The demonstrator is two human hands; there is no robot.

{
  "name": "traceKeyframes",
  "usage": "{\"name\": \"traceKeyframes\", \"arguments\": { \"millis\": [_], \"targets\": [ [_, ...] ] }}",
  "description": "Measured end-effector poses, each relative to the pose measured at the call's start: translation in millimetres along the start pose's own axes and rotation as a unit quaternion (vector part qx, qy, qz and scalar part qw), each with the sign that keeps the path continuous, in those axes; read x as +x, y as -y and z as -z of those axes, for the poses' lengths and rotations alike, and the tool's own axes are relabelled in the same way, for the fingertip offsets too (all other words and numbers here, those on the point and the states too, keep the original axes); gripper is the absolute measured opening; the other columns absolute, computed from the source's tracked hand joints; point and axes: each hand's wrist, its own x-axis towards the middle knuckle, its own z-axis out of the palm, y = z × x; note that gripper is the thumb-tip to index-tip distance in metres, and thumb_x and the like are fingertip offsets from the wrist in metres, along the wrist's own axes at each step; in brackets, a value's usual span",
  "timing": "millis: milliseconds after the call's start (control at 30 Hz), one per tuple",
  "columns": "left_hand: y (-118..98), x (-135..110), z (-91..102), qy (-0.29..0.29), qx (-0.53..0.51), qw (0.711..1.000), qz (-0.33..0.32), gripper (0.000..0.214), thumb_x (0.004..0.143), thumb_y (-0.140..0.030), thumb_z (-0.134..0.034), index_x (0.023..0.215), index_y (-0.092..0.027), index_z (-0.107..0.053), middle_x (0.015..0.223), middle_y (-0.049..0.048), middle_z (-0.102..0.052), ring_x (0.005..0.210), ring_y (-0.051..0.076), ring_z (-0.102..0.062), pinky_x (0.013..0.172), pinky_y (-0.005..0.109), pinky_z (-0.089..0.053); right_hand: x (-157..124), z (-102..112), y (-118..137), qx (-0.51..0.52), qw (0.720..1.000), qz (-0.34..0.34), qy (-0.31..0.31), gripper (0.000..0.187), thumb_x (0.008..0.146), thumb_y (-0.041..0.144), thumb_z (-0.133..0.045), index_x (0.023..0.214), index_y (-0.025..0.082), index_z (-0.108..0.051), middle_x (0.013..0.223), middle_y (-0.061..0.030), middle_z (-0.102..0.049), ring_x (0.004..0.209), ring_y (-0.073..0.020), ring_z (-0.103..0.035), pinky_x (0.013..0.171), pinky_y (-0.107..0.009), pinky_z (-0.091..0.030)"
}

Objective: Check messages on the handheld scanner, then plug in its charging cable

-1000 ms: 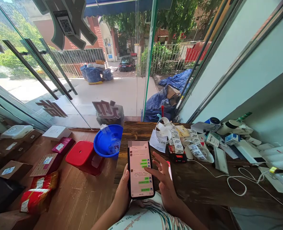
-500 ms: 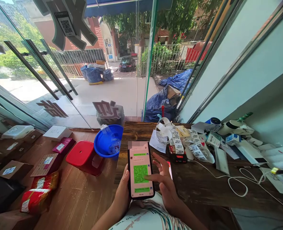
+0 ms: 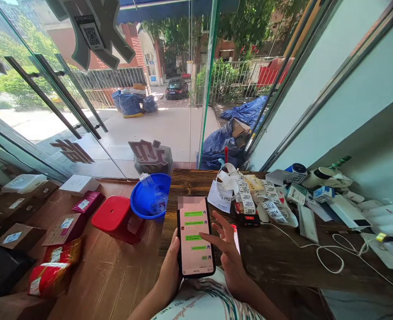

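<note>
1 phone [image 3: 195, 235] is gripped in the left hand [image 3: 168, 266], fingers closed round its lower left edge, above the near edge of 1 wooden table [image 3: 276, 258]. The right hand [image 3: 229, 253] is open with fingers spread, its index fingertip on the phone's screen. Left of the phone sit 1 blue basin [image 3: 139, 200] and 1 red stool [image 3: 111, 215]. Right of the phone lie 1 heap of numbered label strips [image 3: 249, 195] and 1 white cable [image 3: 329, 272].

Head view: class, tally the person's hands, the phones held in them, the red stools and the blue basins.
hands: 2, left hand and right hand
phone: 1, held in the left hand
red stool: 1
blue basin: 1
Total: 5
</note>
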Motion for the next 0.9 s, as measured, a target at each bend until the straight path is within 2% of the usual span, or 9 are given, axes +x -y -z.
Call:
{"name": "traceKeyframes", "arguments": {
  "millis": [67,233,333,400,500,667,733,800,900],
  "targets": [
    [0.4,-0.1,0.4,-0.002,0.011,1.000,0.008,0.075,0.074,-0.060,-0.061,0.137,-0.027,-0.035,0.119,0.0109,-0.063,0.082,0.029,-0.067,0.031,0.021,-0.045,1.0,-0.7,0.8,-0.016,1.000,-0.006,0.003,0.048,0.092,0.057,-0.028,0.121,0.034,-0.059,0.152,0.0011,-0.016,0.139,-0.0330,-0.013,0.111,-0.053,-0.018],
    [0.9,-0.2,-0.6,-0.001,-0.002,1.000,-0.012,0.073,0.079,-0.055,-0.057,0.141,-0.029,-0.028,0.109,0.0091,-0.067,0.072,0.024,-0.068,0.035,0.021,-0.047,1.0,-4.1,3.0,0.081,0.996,0.015,-0.019,0.048,0.092,0.054,-0.033,0.075,0.032,-0.072,0.148,0.0076,-0.026,0.136,-0.0318,-0.025,0.110,-0.051,-0.020],
    [-0.6,-1.9,-3.2,0.026,0.007,1.000,0.006,0.070,0.082,-0.056,-0.051,0.142,-0.028,-0.026,0.108,0.0110,-0.067,0.071,0.026,-0.068,0.032,0.023,-0.047,0.3,-4.6,-0.1,0.050,0.998,-0.002,-0.034,0.047,0.092,0.056,-0.030,0.098,0.033,-0.070,0.149,0.0039,-0.023,0.138,-0.0321,-0.019,0.110,-0.052,-0.022],
    [-1.8,-3.3,-4.6,0.032,-0.001,0.999,0.010,0.068,0.082,-0.055,-0.053,0.140,-0.028,-0.030,0.117,0.0101,-0.064,0.089,0.028,-0.067,0.046,0.027,-0.056,0.6,-4.2,-2.1,0.013,0.999,-0.014,-0.035,0.048,0.092,0.056,-0.027,0.112,0.034,-0.065,0.150,0.0021,-0.021,0.138,-0.0324,-0.018,0.110,-0.053,-0.024],
    [-2.9,-5.0,-6.4,0.001,-0.020,1.000,-0.009,0.066,0.080,-0.051,-0.059,0.137,-0.028,-0.035,0.124,0.0070,-0.061,0.110,0.027,-0.059,0.070,0.030,-0.060,1.4,-3.4,-1.0,-0.003,0.999,-0.017,-0.030,0.048,0.092,0.056,-0.027,0.112,0.034,-0.065,0.150,0.0027,-0.020,0.138,-0.0335,-0.019,0.110,-0.054,-0.025],
    [-2.1,-4.9,-6.3,-0.004,0.003,1.000,0.009,0.075,0.078,-0.058,-0.056,0.141,-0.032,-0.025,0.113,0.0067,-0.067,0.088,0.030,-0.067,0.039,0.025,-0.054,4.3,-1.2,5.9,-0.006,1.000,-0.019,-0.019,0.045,0.092,0.055,-0.027,0.106,0.038,-0.067,0.149,0.0083,-0.020,0.138,-0.0338,-0.017,0.111,-0.054,-0.023],
    [-0.6,-4.0,-4.1,0.002,0.013,1.000,0.008,0.078,0.078,-0.060,-0.055,0.142,-0.031,-0.021,0.112,0.0086,-0.067,0.078,0.029,-0.068,0.032,0.024,-0.049,9.4,0.8,7.8,-0.010,1.000,-0.008,-0.022,0.047,0.091,0.058,-0.026,0.115,0.040,-0.062,0.149,0.0073,-0.019,0.139,-0.0346,-0.015,0.110,-0.054,-0.023],
    [1.3,-3.0,-1.3,0.006,0.010,1.000,0.017,0.083,0.078,-0.059,-0.056,0.144,-0.030,-0.017,0.115,0.0119,-0.065,0.079,0.030,-0.068,0.032,0.024,-0.048,17.9,2.9,9.9,-0.036,0.999,0.003,-0.027,0.051,0.090,0.060,-0.024,0.129,0.039,-0.050,0.151,0.0036,-0.018,0.139,-0.0350,-0.012,0.110,-0.055,-0.022],
    [3.7,-2.2,1.9,0.012,-0.011,0.999,0.028,0.085,0.077,-0.057,-0.059,0.145,-0.031,-0.016,0.125,0.0135,-0.059,0.096,0.033,-0.064,0.046,0.030,-0.056,32.6,5.1,14.0,-0.113,0.993,0.007,-0.044,0.053,0.092,0.058,-0.021,0.137,0.038,-0.040,0.152,0.0001,-0.016,0.139,-0.0353,-0.011,0.109,-0.058,-0.019]
  ]
}}
